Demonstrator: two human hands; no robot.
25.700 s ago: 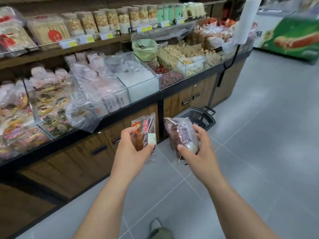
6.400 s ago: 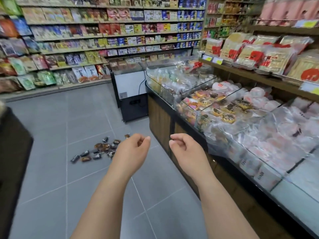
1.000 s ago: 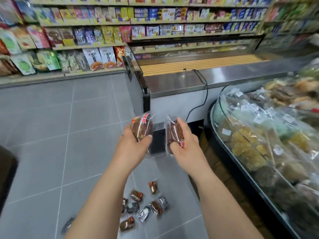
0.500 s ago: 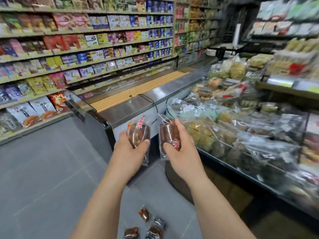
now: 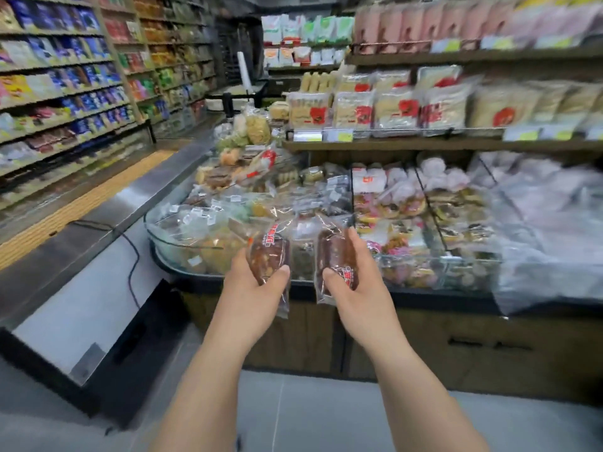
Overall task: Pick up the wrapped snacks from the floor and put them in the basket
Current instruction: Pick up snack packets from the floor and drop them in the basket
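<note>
Left hand [image 5: 257, 288] grips a crinkly clear-wrapped brown snack [image 5: 269, 252]; right hand [image 5: 355, 282] grips another oblong one [image 5: 336, 256], both w/ red print, above glass-fronted bench [image 5: 169, 246].

One cam only, worn on the person's head, wide-angle, edges bowed. Looks fwd & down from standing height, along both forearms. Left hand [image 5: 254, 288] & right hand [image 5: 359, 285] sit mid-frame, close to the lens, each w/ a grip on a wrapped snack [image 5: 269, 256]. Faces the glass-fronted pastry worktop [image 5: 424, 340] & wooden shelf [image 5: 391, 145] above, near. Chest freezer [image 5: 81, 305] left; aisle shelves [image 5: 58, 65] beyond, farther, blurred. Grey floor [image 5: 326, 419] along the bottom edge.
</note>
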